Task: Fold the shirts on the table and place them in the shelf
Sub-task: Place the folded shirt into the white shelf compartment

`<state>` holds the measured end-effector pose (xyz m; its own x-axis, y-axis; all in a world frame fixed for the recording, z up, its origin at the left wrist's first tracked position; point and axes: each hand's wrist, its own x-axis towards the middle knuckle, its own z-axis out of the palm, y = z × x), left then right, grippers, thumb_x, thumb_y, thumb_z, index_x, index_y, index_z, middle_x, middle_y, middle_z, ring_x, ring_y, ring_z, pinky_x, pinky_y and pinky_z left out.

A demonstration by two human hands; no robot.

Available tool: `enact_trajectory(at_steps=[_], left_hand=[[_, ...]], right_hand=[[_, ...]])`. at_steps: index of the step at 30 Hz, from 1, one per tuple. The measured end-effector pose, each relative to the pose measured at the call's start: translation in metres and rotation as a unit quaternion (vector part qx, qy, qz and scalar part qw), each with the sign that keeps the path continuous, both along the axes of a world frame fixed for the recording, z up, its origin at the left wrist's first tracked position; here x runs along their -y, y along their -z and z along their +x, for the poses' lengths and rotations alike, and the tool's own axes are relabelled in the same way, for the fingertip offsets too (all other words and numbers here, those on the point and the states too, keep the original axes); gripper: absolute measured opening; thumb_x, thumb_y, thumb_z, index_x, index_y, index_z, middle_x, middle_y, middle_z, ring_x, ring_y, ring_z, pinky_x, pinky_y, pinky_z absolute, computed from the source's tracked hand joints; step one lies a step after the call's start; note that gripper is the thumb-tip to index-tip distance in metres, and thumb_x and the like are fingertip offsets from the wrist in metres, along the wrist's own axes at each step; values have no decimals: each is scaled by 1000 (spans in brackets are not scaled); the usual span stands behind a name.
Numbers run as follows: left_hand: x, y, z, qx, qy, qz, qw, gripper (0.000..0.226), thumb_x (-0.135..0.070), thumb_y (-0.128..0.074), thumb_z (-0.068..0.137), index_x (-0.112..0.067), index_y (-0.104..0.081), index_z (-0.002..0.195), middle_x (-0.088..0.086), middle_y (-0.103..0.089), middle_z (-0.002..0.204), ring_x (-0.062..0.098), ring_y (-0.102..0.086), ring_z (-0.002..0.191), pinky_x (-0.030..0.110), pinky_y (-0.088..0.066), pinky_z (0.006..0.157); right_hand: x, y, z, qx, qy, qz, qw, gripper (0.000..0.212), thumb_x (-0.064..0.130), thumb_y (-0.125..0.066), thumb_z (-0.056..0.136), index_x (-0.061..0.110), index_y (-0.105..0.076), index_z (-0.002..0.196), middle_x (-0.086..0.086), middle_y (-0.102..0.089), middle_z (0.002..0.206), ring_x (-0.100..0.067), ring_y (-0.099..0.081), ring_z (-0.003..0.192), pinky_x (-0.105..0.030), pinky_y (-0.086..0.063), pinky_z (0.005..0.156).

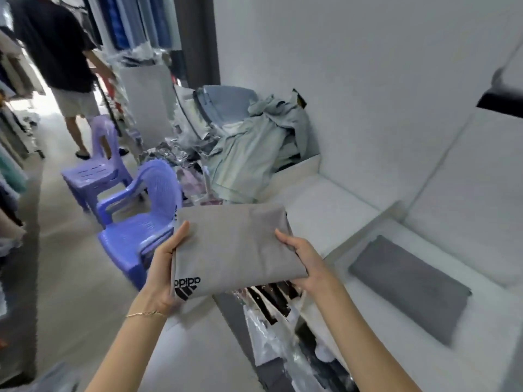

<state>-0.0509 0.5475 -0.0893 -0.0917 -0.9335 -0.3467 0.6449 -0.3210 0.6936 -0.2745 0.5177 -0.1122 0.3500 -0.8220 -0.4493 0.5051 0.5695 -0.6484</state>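
Left hand (pixel 162 267) and right hand (pixel 304 264) grip the folded grey shirt (pixel 237 247) by its side edges, in the air between them.
To land it squarely, keep it level and carry it right, onto the shelf (pixel 353 230) beside the darker folded shirt (pixel 410 287).

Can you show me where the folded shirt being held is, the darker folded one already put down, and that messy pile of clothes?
folded grey shirt (pixel 237 244): head view, middle of its top face.
dark grey folded shirt (pixel 410 287): head view, middle of its upper surface, on the white shelf.
pile of pale green clothes (pixel 249 154): head view, centre of the heap.
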Motion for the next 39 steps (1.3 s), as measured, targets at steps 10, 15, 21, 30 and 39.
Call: enact_trajectory(at_steps=[10,15,21,30,39], left_hand=[[57,11,-121,53,323,56,943,38,-38,-58,80,-6,-78,84,15,-72,96,29,-71,78,42,-59,69],[70,16,-194,110,436,52,892,34,-36,-61,83,-6,-78,84,15,-72,94,28,-71,76,37,-59,66],[95,31,-270,194,511,37,836,34,-36,-64,84,-6,-68,102,13,-72,92,26,-70,73,34,-57,64],[133,55,-334,207,544,48,812,29,-33,-58,91,-7,-68,100,12,-73,92,23,-71,75,35,-57,72],[144,82,-346,299,520,51,798,32,-39,-62,90,-9,-67,100,10,-74,86,25,-68,83,36,-54,71]], right_hand=[[-73,18,-106,24,290,38,956,34,20,-63,86,3,-67,114,-13,-69,112,-24,-70,92,-38,-52,88],[-99,22,-157,31,397,28,917,22,15,-58,90,4,-69,104,-11,-74,95,-21,-72,77,-29,-58,64],[-101,40,-210,37,458,40,887,35,15,-62,85,5,-63,119,-13,-69,112,-24,-70,87,-30,-58,65],[-80,54,-253,69,493,73,864,23,11,-55,92,0,-63,110,-14,-74,92,-25,-72,75,-30,-58,60],[-62,80,-262,4,495,113,861,29,16,-57,93,3,-61,118,-13,-73,100,-25,-69,87,-30,-57,63]])
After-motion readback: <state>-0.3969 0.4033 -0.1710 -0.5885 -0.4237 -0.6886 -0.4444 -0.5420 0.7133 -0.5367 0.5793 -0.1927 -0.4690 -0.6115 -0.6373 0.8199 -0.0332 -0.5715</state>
